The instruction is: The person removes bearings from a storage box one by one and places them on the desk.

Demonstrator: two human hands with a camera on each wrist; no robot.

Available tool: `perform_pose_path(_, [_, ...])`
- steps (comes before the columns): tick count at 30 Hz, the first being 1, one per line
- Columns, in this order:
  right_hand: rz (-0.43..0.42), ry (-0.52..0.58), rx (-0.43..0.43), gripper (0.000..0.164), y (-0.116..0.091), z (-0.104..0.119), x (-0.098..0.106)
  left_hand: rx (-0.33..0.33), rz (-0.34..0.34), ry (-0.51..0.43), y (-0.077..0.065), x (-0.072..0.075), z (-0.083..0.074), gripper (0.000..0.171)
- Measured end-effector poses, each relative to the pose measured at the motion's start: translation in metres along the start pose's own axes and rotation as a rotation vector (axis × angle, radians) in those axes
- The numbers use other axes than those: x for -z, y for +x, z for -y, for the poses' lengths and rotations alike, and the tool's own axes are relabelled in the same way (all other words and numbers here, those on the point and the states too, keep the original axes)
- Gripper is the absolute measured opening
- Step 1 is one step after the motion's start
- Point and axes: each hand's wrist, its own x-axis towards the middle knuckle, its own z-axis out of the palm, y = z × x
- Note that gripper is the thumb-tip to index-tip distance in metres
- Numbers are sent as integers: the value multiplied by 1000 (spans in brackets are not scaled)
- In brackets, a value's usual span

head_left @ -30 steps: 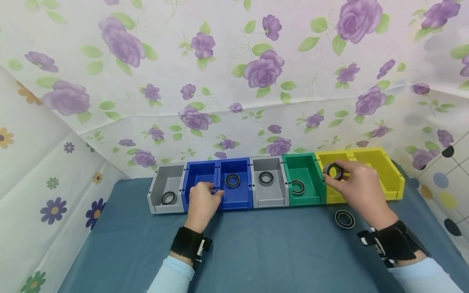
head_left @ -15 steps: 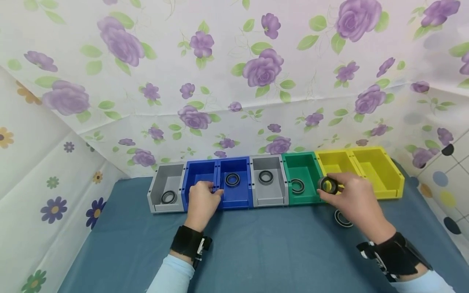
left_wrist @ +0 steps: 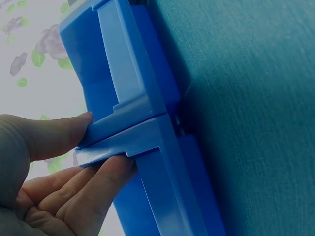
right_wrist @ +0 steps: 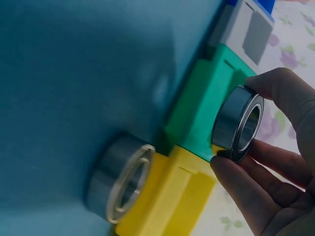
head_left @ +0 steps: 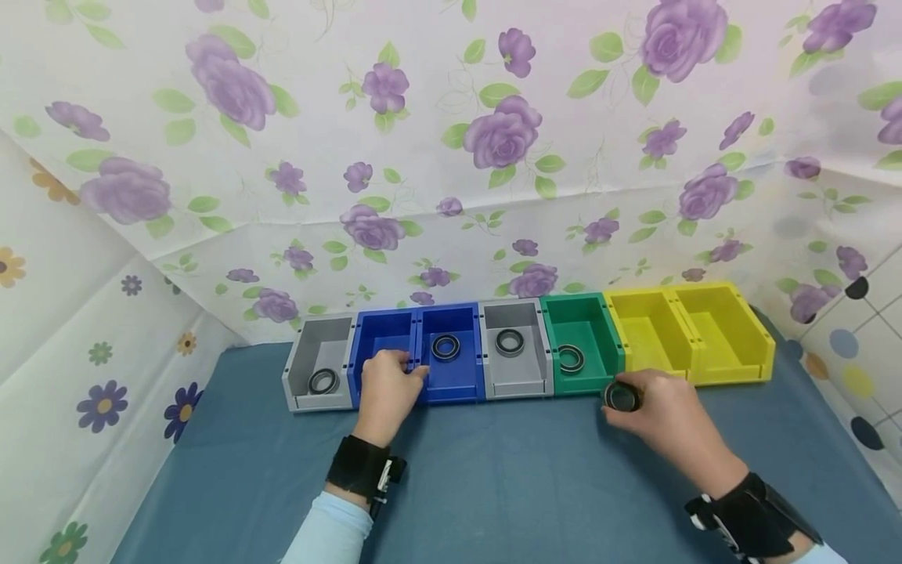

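Note:
In the head view, my right hand (head_left: 658,415) pinches a ball bearing (head_left: 622,395) between thumb and fingers, in front of the seam between the green bin (head_left: 595,388) and the yellow bin (head_left: 651,337). The right wrist view shows that bearing tilted in the grip and a second bearing (right_wrist: 120,177) by the yellow bin's front; in the head view my right hand hides this one. My left hand (head_left: 390,395) grips the adjoining side walls of two blue bins (left_wrist: 128,132), thumb on one side, fingers on the other.
Single bearings lie in the left grey bin (head_left: 299,368), right blue bin (head_left: 458,388), middle grey bin (head_left: 521,388) and green bin. A second yellow bin (head_left: 729,337) ends the row. A flowered cloth (head_left: 423,172) hangs behind; blue cloth (head_left: 507,486) covers the table.
My right hand has carried its bearing from over the yellow bin leftward and toward me, now covering the loose bearing in the head view. The left hand has stayed put.

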Motion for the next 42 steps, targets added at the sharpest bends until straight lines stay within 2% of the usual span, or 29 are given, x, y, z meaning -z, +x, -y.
perform_pose_path(7, [61,-21,-9,37,-5,-6,-15,1,-1,-15,0,1,0,29])
perform_pose_path(16, [109,-40,-14,34,-8,-10,-22,16,1,-12,-1,1,-2,27])
perform_pose_path(26, [130,-60,-18,41,-9,-13,-29,37,14,-16,-1,0,-1,28])
perform_pose_path(35, [124,-65,-4,40,-9,-11,-31,41,5,-27,-1,-1,0,32])
perform_pose_path(42, [130,-74,7,39,-8,-10,-31,13,-14,-25,0,-1,0,22])
